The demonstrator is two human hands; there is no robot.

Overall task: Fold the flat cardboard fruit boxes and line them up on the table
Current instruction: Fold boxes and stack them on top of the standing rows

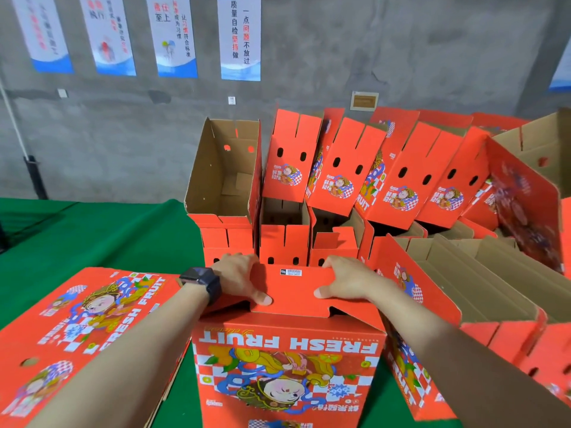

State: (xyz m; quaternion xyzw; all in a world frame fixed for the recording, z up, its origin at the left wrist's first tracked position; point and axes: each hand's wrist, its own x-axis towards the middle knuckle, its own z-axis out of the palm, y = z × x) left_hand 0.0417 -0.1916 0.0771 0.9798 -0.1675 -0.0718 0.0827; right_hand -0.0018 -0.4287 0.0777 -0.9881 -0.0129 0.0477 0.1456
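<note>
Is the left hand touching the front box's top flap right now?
Touching. Head view shows the left hand gripping the top flap, thumb pressed on its red face; the right hand grips it too.

Grey concrete wall (401,57) runs well beyond left grip (238,281) & right grip (343,281). Four white-blue posters (240,38) w/ Chinese text hang high up, beyond & left of left grip; 5th poster (560,72) cut off far right of right grip. Small framed plate (364,101) on wall beyond right grip. Green-covered table (108,230) spreads left of left grip. White pole (12,118) w/ dark base (35,177) far left.
</note>
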